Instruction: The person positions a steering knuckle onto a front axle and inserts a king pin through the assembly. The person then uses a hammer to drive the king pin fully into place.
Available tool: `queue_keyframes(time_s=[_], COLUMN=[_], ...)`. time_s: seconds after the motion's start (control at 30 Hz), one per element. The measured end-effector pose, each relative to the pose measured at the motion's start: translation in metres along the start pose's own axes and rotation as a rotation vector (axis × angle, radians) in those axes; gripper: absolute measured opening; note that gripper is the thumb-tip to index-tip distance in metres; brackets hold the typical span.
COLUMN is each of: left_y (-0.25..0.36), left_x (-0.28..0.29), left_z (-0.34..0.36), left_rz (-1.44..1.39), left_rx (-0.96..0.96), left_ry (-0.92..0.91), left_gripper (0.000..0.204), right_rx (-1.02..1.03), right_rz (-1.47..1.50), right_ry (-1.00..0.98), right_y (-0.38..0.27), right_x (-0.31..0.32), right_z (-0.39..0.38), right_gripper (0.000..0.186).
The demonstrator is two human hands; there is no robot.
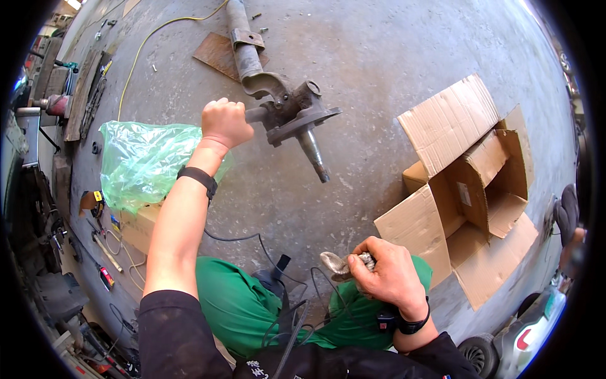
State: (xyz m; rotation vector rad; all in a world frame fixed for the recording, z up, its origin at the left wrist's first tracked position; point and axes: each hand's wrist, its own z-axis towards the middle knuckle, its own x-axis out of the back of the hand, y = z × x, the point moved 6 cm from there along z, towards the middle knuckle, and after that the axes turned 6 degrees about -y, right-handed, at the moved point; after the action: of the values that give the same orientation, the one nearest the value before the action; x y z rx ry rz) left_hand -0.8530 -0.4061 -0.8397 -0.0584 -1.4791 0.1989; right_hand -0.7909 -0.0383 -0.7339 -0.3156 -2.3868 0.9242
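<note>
A heavy metal axle (238, 25) lies on the floor ahead of me, with a steering knuckle (297, 107) at its near end. The knuckle's tapered spindle (313, 155) points toward me and slightly right. My left hand (227, 123) is closed round the end of the arm that sticks out of the knuckle's left side. Over my right thigh, my right hand (386, 268) is closed on a crumpled, dirty cloth glove (338, 265); part of the glove is hidden in the fist.
A green plastic bag (145, 158) lies to the left over a cardboard box. Open cardboard boxes (467, 189) stand on the right. A rusty plate (218, 55) sits under the axle. Black cables (259, 237) run past my legs; hand tools and wooden planks (79, 101) line the left.
</note>
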Motion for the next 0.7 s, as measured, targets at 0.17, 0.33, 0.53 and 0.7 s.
queue_keyframes(time_s=[0.17, 0.33, 0.53, 0.7], left_y=[0.001, 0.001, 0.006, 0.013], left_x=[0.000, 0.000, 0.003, 0.047], left_z=[0.000, 0.001, 0.012, 0.000], left_rz=[-0.005, 0.000, -0.025, -0.290], left_rx=[-0.004, 0.002, 0.043, 0.092], left_ry=[0.013, -0.015, -0.306, -0.311], left_gripper=[0.008, 0.009, 0.019, 0.059], right_rx=[0.064, -0.018, -0.041, -0.166], right_rz=[-0.029, -0.036, -0.090, -0.106], right_ry=[0.029, 0.013, 0.135, 0.144], right_y=[0.002, 0.000, -0.013, -0.026], right_x=[-0.001, -0.002, -0.007, -0.029], right_z=[-0.003, -0.001, -0.014, -0.048], right_gripper=[0.022, 0.028, 0.031, 0.035])
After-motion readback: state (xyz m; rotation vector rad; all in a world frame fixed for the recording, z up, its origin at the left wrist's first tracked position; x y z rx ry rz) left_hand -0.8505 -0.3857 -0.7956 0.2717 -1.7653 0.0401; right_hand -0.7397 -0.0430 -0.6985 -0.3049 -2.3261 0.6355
